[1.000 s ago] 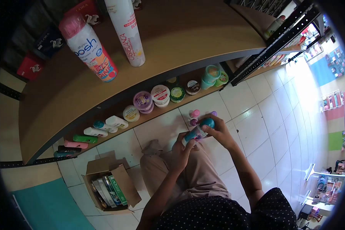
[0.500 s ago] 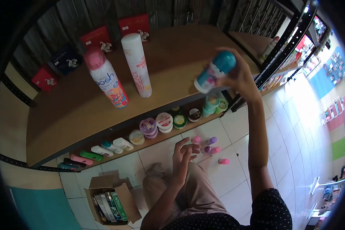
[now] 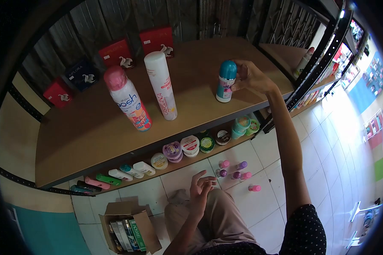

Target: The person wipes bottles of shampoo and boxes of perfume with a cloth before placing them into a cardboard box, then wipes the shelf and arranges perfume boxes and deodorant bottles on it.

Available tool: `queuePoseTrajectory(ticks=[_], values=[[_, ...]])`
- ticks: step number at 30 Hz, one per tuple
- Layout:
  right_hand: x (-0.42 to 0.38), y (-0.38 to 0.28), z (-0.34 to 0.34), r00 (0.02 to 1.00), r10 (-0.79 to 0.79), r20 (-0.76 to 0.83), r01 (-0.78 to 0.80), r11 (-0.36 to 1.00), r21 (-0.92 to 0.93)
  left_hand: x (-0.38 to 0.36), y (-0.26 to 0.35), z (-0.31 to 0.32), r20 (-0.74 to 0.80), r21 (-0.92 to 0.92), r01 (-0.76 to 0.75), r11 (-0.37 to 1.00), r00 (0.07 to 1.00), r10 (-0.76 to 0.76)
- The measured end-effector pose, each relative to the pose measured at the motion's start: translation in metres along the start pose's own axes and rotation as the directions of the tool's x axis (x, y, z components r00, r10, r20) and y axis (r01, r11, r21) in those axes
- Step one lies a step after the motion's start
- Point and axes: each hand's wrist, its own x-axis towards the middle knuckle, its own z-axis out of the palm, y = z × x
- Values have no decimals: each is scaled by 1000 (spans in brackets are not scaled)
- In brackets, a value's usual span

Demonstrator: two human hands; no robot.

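A roll-on deodorant bottle (image 3: 225, 83) with a teal cap stands upright near the front edge of the brown shelf (image 3: 191, 95). My right hand (image 3: 253, 77) is at its right side, thumb against the label and fingers by the cap, partly hidden behind it. Left of it on the same shelf are a white spray can (image 3: 161, 85) and a pink-capped spray can (image 3: 128, 100). Over my lap, my left hand (image 3: 201, 191) hangs with loosely bent fingers apart, holding nothing. Several small pink- and purple-capped bottles (image 3: 246, 175) stand on the floor beyond it.
Red boxes (image 3: 157, 41) and a dark blue box (image 3: 81, 74) line the shelf's back. Tubs (image 3: 190, 145) and bottles (image 3: 110, 179) fill the lower shelf. An open cardboard carton (image 3: 151, 231) holding boxes sits on the tiles. A black metal post (image 3: 300, 85) rises at the right.
My right hand has brought the deodorant bottle left and down from above the shelf, and it now stands upright on the board. My left hand keeps nearly the same pose. The view has shifted slightly.
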Motion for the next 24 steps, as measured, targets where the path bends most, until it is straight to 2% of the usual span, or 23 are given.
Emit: queuePoseTrajectory(ticks=[2, 3, 4, 5, 7, 8, 9, 10, 11, 13, 14, 15, 17, 19, 21, 22, 23, 24], values=[[-2, -2, 3, 998, -59, 8, 59, 998, -8, -1, 1, 1, 7, -13, 3, 1000, 1000, -3], [-6, -7, 7, 998, -57, 15, 57, 998, -2, -1, 3, 3, -57, 182, -132, 974, 988, 144], [-13, -13, 11, 994, -96, 46, 100, 990, -102, -2, 6, 4, -96, 377, -239, 895, 951, 295], [-20, -21, 20, 987, -132, 87, 146, 970, -195, -3, 17, 6, -118, 378, -228, 897, 949, 291], [-45, -42, 66, 980, -6, 197, -17, 994, 111, -6, 48, 11, -33, 343, -442, 829, 876, 481], [-56, -51, 89, 968, 34, 250, -31, 999, -16, -6, 54, 13, -61, 351, -427, 833, 877, 476], [-65, -54, 111, 952, 75, 295, -34, 989, -142, -6, 58, 16, -63, 284, -501, 818, 841, 537], [-70, -50, 132, 946, 77, 316, -39, 991, -125, -7, 59, 16, -68, 217, -572, 791, 800, 596], [-75, -41, 151, 947, 72, 312, -45, 995, -92, -7, 57, 10, -91, 230, -558, 798, 804, 588], [-78, -10, 174, 939, 82, 334, -74, 997, -35, -13, 50, -7, -154, 3, -359, 933, 922, 355], [-81, 17, 187, 975, 87, 206, -111, 988, 107, -19, 52, -14, -272, -40, -204, 978, 944, 186], [-86, 48, 201, 990, 118, 74, -133, 960, 246, -25, 46, -29, -306, -42, -182, 982, 938, 161], [-100, 121, 239, 974, 214, -75, -210, 976, 64, -36, 27, -68, -407, -209, -129, 969, 913, 34], [-138, 217, 301, 984, 177, 20, -177, 983, 52, -53, 21, -98, -473, -274, -113, 955, 881, -31], [-168, 234, 349, 930, 320, 179, -276, 932, -234, -66, 17, -118, -522, -338, -106, 935, 848, -92], [-183, 248, 377, 927, 326, 185, -283, 932, -225, -72, 16, -125, -542, -360, -128, 924, 835, -95], [-196, 264, 404, 895, 431, 113, -410, 896, -170, -77, 14, -131, -561, -380, -154, 912, 822, -95], [-196, 268, 416, 847, 529, 46, -522, 846, -107, -81, 13, -137, -520, -413, -163, 896, 850, -85]])
